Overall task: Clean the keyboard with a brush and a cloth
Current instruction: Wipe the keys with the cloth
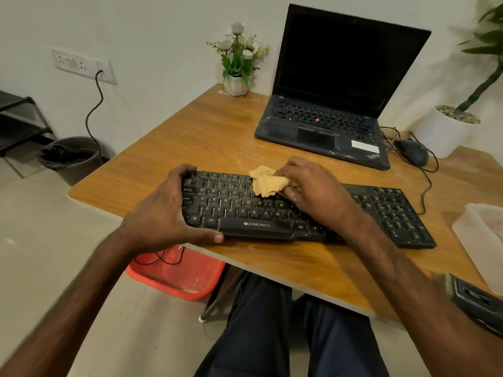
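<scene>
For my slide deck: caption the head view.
Left hand grips the keyboard; right hand holds a yellow cloth on its keys.

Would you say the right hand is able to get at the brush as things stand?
Probably yes: the brush lies uncovered on the table beside the right forearm, nothing between. But the right hand grips the cloth on the keyboard, so it must free itself first.

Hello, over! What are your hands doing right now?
Left hand grips keyboard left end. Right hand presses cloth on keys. Brush lies aside. Nothing blocking.

left hand (166, 214) grips keyboard (392, 210) edge; right hand (313, 191) pinches cloth (268, 183)
</scene>
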### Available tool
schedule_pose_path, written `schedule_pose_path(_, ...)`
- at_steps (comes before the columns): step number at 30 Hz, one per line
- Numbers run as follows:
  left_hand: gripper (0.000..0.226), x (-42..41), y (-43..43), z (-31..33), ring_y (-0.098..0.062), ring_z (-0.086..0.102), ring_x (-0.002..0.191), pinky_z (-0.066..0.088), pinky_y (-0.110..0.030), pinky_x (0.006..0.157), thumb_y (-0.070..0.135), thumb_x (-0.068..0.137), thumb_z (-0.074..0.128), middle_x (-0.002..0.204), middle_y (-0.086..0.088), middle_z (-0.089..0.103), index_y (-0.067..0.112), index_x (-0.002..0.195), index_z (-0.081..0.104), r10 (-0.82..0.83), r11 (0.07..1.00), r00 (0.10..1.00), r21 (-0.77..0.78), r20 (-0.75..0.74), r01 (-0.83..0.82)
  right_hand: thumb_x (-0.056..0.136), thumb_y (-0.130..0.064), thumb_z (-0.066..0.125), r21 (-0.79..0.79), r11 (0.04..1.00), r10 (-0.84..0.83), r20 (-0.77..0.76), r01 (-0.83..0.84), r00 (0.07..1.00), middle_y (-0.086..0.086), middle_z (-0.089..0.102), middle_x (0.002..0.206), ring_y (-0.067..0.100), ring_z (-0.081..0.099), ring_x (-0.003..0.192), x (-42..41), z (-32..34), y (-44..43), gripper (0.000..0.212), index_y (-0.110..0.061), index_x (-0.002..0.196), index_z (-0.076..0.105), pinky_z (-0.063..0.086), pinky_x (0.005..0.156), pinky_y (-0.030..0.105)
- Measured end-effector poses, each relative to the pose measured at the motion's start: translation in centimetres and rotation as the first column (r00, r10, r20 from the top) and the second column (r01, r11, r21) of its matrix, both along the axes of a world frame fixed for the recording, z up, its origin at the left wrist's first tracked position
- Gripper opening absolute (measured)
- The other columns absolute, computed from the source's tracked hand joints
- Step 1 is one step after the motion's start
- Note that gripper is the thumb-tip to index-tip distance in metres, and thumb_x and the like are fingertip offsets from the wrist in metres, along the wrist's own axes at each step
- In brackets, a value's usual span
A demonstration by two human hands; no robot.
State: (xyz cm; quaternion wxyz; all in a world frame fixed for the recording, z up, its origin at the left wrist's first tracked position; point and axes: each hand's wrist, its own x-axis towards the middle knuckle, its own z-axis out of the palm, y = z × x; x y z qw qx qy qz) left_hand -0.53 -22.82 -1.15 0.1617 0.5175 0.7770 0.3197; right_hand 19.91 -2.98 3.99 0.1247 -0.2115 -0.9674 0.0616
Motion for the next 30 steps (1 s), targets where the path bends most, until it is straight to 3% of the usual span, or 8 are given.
schedule_pose_path(6, 0.144, 0.1, 0.0, 0.0, -0.006, 0.049, 0.121, 0.046, -0.034, 0.098, 0.092, 0.031, 0.073, 0.138, 0.017, 0.04, 0.037, 0.149, 0.013, 0.006, 1.0, 1.0, 0.0, -0.002, -0.006, 0.092, -0.014, 0.062, -0.11, 0.959, 0.264, 0.028, -0.26, 0.964, -0.007, 0.056, 0.116, 0.006, 0.051, 0.103, 0.4, 0.0, -3.0, 0.036, -0.021, 0.127, 0.062, 0.041, 0.09, 0.023)
schedule_pose_path(12, 0.143, 0.1, -0.1, 0.1, -0.005, 0.048, 0.12, 0.043, -0.031, 0.093, 0.091, 0.032, 0.073, 0.138, 0.018, 0.04, 0.037, 0.149, 0.013, 0.007, 1.0, 1.0, 0.004, -0.012, -0.007, 0.094, -0.018, 0.059, 0.048, 0.995, 0.087, 0.029, -0.089, 0.996, -0.002, 0.055, 0.118, 0.012, 0.054, 0.104, 0.5, 0.4, -0.3, 0.037, -0.018, 0.131, 0.058, 0.048, 0.091, 0.031)
schedule_pose_path(16, 0.142, 0.2, 0.0, 0.0, -0.005, 0.048, 0.117, 0.042, -0.03, 0.09, 0.091, 0.031, 0.073, 0.136, 0.018, 0.04, 0.037, 0.149, 0.013, 0.015, 1.0, 1.0, 0.0, -0.025, -0.015, 0.089, -0.015, 0.063, -0.118, 0.952, 0.284, -0.013, -0.284, 0.959, -0.002, 0.057, 0.118, 0.011, 0.055, 0.106, 2.1, -0.8, -4.6, 0.039, -0.02, 0.128, 0.061, 0.049, 0.093, 0.03)
schedule_pose_path(18, 0.142, 0.1, 0.0, -0.1, -0.006, 0.048, 0.118, 0.043, -0.031, 0.091, 0.092, 0.031, 0.072, 0.136, 0.018, 0.039, 0.038, 0.149, 0.013, 0.01, 1.0, 0.999, 0.009, -0.033, -0.01, 0.084, -0.015, 0.068, -0.051, 0.943, 0.329, 0.012, -0.328, 0.944, -0.001, 0.058, 0.116, 0.012, 0.056, 0.103, 2.8, -1.6, -5.6, 0.044, -0.019, 0.128, 0.061, 0.05, 0.09, 0.03)
schedule_pose_path(22, 0.143, -0.2, 0.0, 0.0, -0.004, 0.048, 0.12, 0.041, -0.028, 0.095, 0.091, 0.032, 0.073, 0.139, 0.016, 0.04, 0.036, 0.149, 0.012, -0.027, 1.0, 1.0, 0.003, 0.0, 0.027, 0.077, -0.019, 0.064, 0.071, 0.976, 0.209, -0.031, -0.206, 0.978, 0.002, 0.061, 0.114, 0.017, 0.059, 0.1, 4.5, -1.9, -4.6, 0.046, -0.016, 0.123, 0.062, 0.056, 0.083, 0.04)
schedule_pose_path(27, 0.141, -0.6, 0.0, 0.1, 0.017, 0.045, 0.113, 0.037, -0.011, 0.088, 0.085, 0.033, 0.078, 0.131, 0.027, 0.04, 0.037, 0.149, 0.013, -0.072, 0.997, 0.995, 0.021, 0.064, 0.071, 0.075, -0.019, 0.063, 0.146, 0.963, 0.237, -0.048, -0.228, 0.97, 0.007, 0.063, 0.103, 0.017, 0.061, 0.085, 4.1, -2.5, -6.7, 0.044, -0.009, 0.119, 0.065, 0.055, 0.071, 0.028)
schedule_pose_path(30, 0.135, -0.6, 0.0, 0.0, 0.008, 0.052, 0.108, 0.04, -0.014, 0.083, 0.078, 0.037, 0.077, 0.128, 0.023, 0.044, 0.036, 0.148, 0.014, -0.061, 0.998, 0.998, 0.02, 0.031, 0.06, 0.079, -0.012, 0.072, 0.117, 0.945, 0.318, -0.129, -0.304, 0.939, 0.01, 0.062, 0.1, 0.02, 0.06, 0.084, 0.4, -3.0, -8.6, 0.038, -0.005, 0.115, 0.067, 0.055, 0.071, 0.032)
